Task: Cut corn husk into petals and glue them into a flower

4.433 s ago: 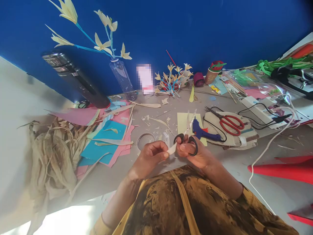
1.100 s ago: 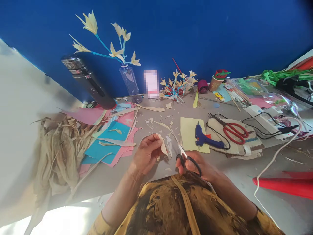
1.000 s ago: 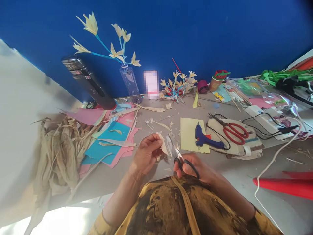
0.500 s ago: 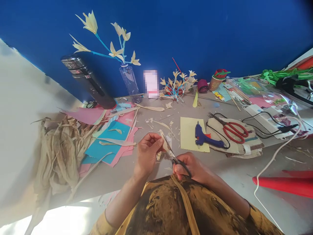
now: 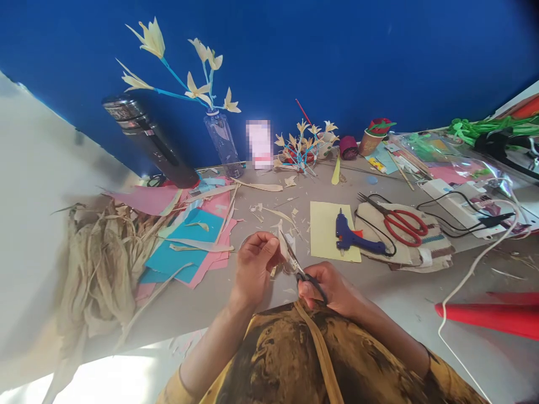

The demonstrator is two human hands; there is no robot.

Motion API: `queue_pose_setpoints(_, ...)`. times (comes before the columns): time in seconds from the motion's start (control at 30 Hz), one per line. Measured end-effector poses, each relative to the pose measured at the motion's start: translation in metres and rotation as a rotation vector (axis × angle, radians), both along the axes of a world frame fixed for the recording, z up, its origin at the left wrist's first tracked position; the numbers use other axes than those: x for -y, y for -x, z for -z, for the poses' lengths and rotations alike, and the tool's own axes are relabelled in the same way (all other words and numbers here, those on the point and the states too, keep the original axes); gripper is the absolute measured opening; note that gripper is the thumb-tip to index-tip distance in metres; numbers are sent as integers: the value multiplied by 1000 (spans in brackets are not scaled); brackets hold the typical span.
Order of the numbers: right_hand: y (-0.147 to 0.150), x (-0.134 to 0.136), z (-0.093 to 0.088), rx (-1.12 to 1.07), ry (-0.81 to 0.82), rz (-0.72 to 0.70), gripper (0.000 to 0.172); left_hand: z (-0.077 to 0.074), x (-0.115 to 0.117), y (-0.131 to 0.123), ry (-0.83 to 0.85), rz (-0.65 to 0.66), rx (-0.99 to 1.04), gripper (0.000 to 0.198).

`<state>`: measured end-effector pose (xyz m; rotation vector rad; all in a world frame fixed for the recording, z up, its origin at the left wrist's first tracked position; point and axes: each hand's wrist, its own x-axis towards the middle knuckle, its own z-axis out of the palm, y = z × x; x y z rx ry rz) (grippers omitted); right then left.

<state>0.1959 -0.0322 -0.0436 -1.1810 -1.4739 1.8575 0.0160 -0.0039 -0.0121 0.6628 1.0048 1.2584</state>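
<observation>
Between thumb and fingers, my left hand (image 5: pixel 257 264) pinches a small pale piece of dried husk (image 5: pixel 282 238), its tip pointing up. My right hand (image 5: pixel 326 286) is closed round the black handles of a pair of scissors (image 5: pixel 307 279). The scissor blades point up and left and lie against the husk's right side; whether they are fully closed I cannot tell. Husk scraps (image 5: pixel 273 271) lie on the grey table below my hands. Just beyond, to the right, a blue glue gun (image 5: pixel 347 233) rests partly on a yellow paper sheet (image 5: pixel 320 221).
Red-handled scissors (image 5: pixel 406 227) lie on a folded cloth (image 5: pixel 435 252) at right, near a white power strip (image 5: pixel 450 205). Dried husks (image 5: pixel 101 258) and blue paper (image 5: pixel 202 224) are at left. A bottle (image 5: pixel 221 143) with husk flowers, a black flask (image 5: pixel 151 143) and small flowers (image 5: pixel 303 146) stand behind.
The husk piece has turned slightly in my left hand, and its tip stands a little more upright. My right hand has barely moved, still holding the scissors.
</observation>
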Motion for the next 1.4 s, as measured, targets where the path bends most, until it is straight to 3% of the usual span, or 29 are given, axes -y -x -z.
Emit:
queue_pose_setpoints(0.3, 2, -1, -2, 29, -34, 18, 57, 6, 6, 0, 48, 58, -44, 19)
queue_pose_setpoints(0.5, 3, 1, -9, -25, -12, -21, 61, 4, 3, -3, 101, 97, 32, 18)
queue_pose_setpoints(0.93, 4, 0, -5, -17, -3, 10, 53, 6, 2, -3, 144, 141, 86, 22)
queue_pose_setpoints(1.4, 6, 1, -6, -27, 42, 13, 57, 9, 0, -3, 132, 128, 126, 18)
